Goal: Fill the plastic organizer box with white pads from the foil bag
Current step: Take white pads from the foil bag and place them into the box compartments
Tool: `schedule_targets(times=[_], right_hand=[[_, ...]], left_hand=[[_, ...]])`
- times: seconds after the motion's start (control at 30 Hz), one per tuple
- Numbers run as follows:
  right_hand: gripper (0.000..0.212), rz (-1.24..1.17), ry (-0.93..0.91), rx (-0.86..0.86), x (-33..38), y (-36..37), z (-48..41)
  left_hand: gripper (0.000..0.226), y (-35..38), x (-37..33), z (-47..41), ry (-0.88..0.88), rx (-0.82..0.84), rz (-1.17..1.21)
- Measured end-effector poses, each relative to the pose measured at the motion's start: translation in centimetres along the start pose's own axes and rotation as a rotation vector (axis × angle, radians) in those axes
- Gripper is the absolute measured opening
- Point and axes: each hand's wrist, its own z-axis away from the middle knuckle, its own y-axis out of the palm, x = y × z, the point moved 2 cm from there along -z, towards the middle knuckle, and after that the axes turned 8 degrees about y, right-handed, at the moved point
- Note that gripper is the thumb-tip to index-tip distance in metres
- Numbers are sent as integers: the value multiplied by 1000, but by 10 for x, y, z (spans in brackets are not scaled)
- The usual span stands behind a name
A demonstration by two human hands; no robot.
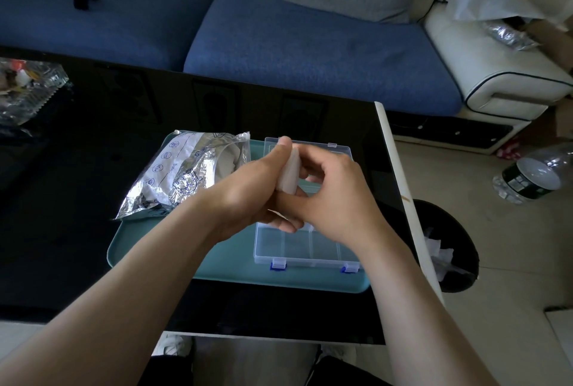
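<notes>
Pinching white pad between left grip, right grip; organizer box beneath.

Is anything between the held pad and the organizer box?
Nothing visible. The left hand and right hand hold the white pad directly above the organizer box, its lid swung back and near compartments uncovered.

I pinch a white pad upright between my left hand and right hand. The open organizer box lies just beneath my grip on a teal tray, and the foil bag lies to its left.
</notes>
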Motion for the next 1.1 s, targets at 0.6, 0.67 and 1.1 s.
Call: schedule_targets(times=[0.6,0.67,1.1], right_hand=[[46,13,-41,45,6,2,5],[30,-62,-31,94,7,3,4],[25,-276,250,-140,-22,-2,-11]], left_hand=[[76,-2,0,-1,-56,-65,42],[73,-2,-1,1,-58,-62,23],[51,-14,8,-6,-19,-313,-256]])
